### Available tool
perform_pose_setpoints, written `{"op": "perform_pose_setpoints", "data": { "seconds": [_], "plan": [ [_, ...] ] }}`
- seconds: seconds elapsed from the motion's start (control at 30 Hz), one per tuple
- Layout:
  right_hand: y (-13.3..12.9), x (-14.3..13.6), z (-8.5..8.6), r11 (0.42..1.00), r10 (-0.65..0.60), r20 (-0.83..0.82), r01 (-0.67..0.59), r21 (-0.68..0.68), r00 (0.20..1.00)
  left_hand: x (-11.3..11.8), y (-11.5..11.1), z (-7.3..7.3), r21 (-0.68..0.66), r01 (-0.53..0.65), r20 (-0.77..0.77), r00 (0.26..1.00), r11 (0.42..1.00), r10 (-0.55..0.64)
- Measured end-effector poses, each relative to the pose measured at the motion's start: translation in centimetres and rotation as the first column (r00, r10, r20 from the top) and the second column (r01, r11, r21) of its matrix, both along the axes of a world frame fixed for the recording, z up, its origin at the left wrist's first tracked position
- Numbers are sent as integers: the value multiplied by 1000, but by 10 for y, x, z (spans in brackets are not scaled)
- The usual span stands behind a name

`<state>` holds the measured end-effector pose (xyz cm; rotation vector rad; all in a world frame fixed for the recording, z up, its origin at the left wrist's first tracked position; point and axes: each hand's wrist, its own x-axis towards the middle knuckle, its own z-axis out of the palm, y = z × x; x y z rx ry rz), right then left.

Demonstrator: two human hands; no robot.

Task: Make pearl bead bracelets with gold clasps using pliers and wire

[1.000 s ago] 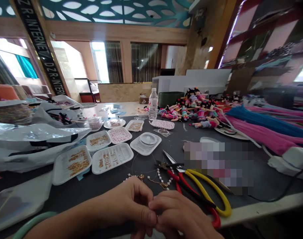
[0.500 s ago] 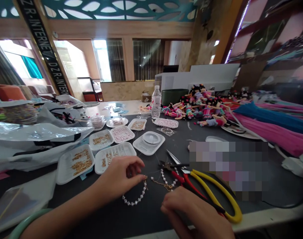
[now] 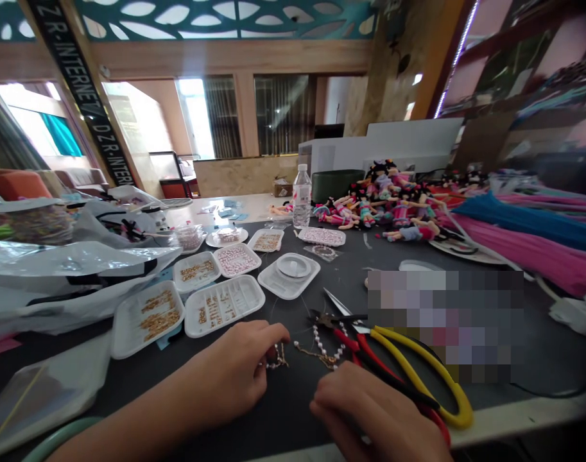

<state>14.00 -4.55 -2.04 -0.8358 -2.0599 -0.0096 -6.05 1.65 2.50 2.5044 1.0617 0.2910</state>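
Note:
My left hand (image 3: 247, 362) is curled over a bracelet of pearly beads (image 3: 273, 364) with a gold chain end. Only a short stretch of beads and chain shows past the fingers; the palm hides the rest. To the right lies a second beaded strand (image 3: 318, 340) with a gold chain, partly beneath the cutters. My right hand (image 3: 374, 410) rests near the table's front edge, its fingers bent inward and their tips hidden. Beside it are wire cutters with red handles (image 3: 364, 350) and scissors with yellow handles (image 3: 447, 378).
White trays (image 3: 191, 333) of gold findings and pink beads stand beyond my left hand. An upturned white lid (image 3: 316, 273), a water bottle (image 3: 302, 199) and a heap of small dolls (image 3: 384, 199) are farther back. Plastic bags (image 3: 81, 282) lie at left; pink fabric (image 3: 518, 250) at right.
My left hand has turned and closed over the bracelet, hiding most of the bead loop that lay in view before. My right hand has hardly moved.

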Motion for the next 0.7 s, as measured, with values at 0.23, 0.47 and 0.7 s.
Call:
{"op": "perform_pose_setpoints", "data": {
  "seconds": [0.23, 0.47, 0.7],
  "plan": [
    [-1, -1, -1, 999, 36, -10, -36, -20, 999, -2, 7, 14, -7, -151, 8, 988, 988, 151],
    [-3, 1, 2, 995, 71, 37, -68, -71, 997, -5, 19, 16, -465, -132, 268, 922, 875, 281],
    [0, 0, 0, 988, 69, 86, -56, -144, 994, -2, 12, 22, -781, 199, 411, 877, 591, 248]
  ]
}}
